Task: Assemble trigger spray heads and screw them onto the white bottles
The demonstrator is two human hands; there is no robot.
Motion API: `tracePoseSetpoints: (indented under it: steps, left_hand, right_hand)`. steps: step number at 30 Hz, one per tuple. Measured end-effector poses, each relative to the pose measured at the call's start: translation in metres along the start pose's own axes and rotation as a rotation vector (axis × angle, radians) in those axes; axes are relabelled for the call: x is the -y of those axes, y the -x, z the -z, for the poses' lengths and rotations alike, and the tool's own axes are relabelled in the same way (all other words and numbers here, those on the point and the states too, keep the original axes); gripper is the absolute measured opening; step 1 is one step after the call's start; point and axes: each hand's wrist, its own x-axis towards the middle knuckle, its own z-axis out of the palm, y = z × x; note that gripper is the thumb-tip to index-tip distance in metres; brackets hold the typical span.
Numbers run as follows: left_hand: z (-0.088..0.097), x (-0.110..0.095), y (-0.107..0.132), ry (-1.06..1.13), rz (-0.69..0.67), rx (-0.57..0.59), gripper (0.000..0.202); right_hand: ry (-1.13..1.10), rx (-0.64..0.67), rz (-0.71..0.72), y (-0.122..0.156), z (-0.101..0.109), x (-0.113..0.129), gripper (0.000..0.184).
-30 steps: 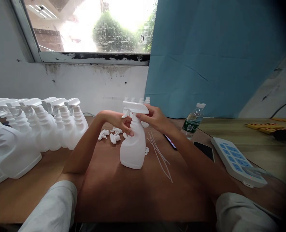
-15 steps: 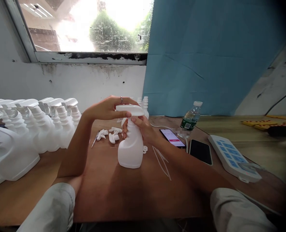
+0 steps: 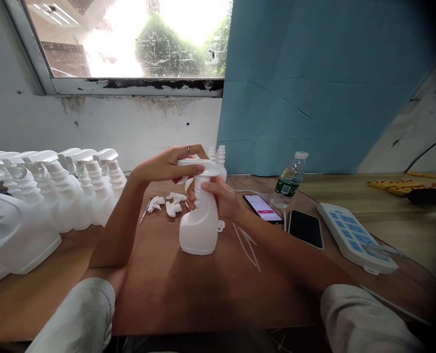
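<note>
A white spray bottle stands upright on the brown table, just beyond my forearms. My left hand, with a ring on one finger, is closed over the bottle's white trigger head from above. My right hand is wrapped round the bottle's neck just below that head. Loose white trigger parts lie on the table behind the bottle. Thin white dip tubes lie to its right.
A row of several finished white spray bottles fills the table's left side. A water bottle, a lit phone, a dark phone and a white keypad with blue keys lie at the right. A blue sheet hangs behind.
My left hand rose from the bottle's neck to the top of the trigger head. My right hand dropped from the head to the neck. The phones came into view.
</note>
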Motion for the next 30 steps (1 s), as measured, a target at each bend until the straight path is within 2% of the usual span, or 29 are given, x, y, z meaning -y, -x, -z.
tracePoseSetpoints:
  steps: [3,6,8,18,23,26,30]
  left_hand:
    - [0.0,-0.002,0.001,0.025,0.024,0.014,0.028]
    - [0.0,-0.004,0.003,0.018,0.085,0.018,0.03]
    - [0.0,-0.005,0.004,0.014,0.11,0.021,0.031]
    - [0.0,-0.005,0.002,0.013,0.08,0.056,0.032]
    - [0.003,-0.005,0.003,-0.049,0.059,0.089,0.029]
    - [0.008,-0.002,0.006,-0.136,-0.012,0.063,0.032]
    - [0.012,-0.001,0.011,-0.122,-0.052,-0.028,0.03]
  right_hand:
    - [0.039,-0.007,-0.026,-0.001,-0.001,0.001,0.02]
    - [-0.024,0.032,-0.009,-0.002,-0.001,0.002,0.025]
    - [-0.001,0.028,-0.016,-0.002,-0.001,0.003,0.022]
    - [0.009,0.013,-0.02,-0.001,0.0,0.004,0.021]
    - [-0.093,0.032,-0.023,0.001,0.003,0.003,0.027]
    - [-0.099,0.049,-0.029,0.002,0.005,0.002,0.026]
    - [-0.153,0.061,-0.036,0.002,0.007,0.001,0.031]
